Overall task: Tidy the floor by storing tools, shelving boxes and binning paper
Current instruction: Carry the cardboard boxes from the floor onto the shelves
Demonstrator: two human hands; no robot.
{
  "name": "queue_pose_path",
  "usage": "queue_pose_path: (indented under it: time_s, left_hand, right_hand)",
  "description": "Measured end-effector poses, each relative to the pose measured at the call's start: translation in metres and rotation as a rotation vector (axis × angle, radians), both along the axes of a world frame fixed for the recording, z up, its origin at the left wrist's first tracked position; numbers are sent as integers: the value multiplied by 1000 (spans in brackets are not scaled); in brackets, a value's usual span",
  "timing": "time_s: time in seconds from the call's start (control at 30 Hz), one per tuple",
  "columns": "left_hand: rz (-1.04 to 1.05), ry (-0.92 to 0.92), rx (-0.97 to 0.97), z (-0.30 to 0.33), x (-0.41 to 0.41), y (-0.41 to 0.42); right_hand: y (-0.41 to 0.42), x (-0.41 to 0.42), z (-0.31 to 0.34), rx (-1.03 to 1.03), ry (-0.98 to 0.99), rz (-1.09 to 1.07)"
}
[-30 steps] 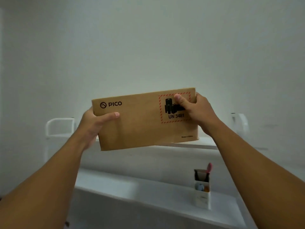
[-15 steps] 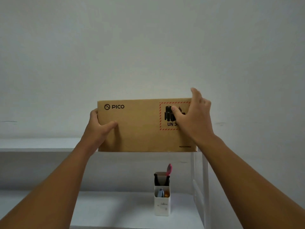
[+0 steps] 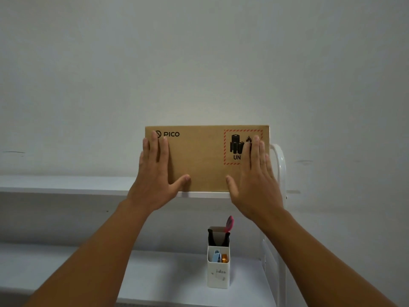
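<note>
A brown cardboard box (image 3: 203, 158) printed with "PICO" and a red-striped battery label stands upright on the white upper shelf (image 3: 66, 185), at its right end against the wall. My left hand (image 3: 156, 173) lies flat against the box's front on the left, fingers spread. My right hand (image 3: 254, 176) presses flat on the front at the right, covering part of the label. Neither hand wraps around the box.
A white holder (image 3: 218, 270) with black-handled tools, a pink item and small clips stands on the lower shelf (image 3: 88, 275). A white rounded frame post (image 3: 280, 165) rises at the shelf's right end. A plain white wall is behind.
The box went from held tilted in the air to standing on the upper shelf. Both hands let go of its ends and now lie flat on its front.
</note>
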State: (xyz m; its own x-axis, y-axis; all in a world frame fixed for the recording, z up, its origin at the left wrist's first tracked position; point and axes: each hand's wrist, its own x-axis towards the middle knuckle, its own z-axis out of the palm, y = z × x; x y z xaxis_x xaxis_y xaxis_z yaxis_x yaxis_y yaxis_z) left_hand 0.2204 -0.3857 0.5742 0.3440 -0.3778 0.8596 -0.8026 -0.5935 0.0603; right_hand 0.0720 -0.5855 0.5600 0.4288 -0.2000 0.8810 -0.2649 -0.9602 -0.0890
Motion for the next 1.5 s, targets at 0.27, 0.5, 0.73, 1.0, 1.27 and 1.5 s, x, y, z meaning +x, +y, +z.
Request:
queue_pose_path:
  time_s: [0.27,0.5,0.73,1.0,1.27,1.5]
  left_hand:
    - [23,122,67,10,1,-6]
    - [91,90,133,10,-20,39]
    - [367,173,25,-36,-69,174]
    - [800,423,-107,-139,-181,359]
    - [1217,716,-330,-292,-346,486]
    - [1606,923,-677,-433,-514,522]
  right_hand:
    - [2,19,-6,39,20,-26]
    - [35,18,-4,10,-24,148]
    - [145,35,-27,103,-35,555]
    - [347,41,-121,239,346,1013]
    - [532,-29,-251,87,755,1368]
    - [649,-121,-364,-197,1124,1600]
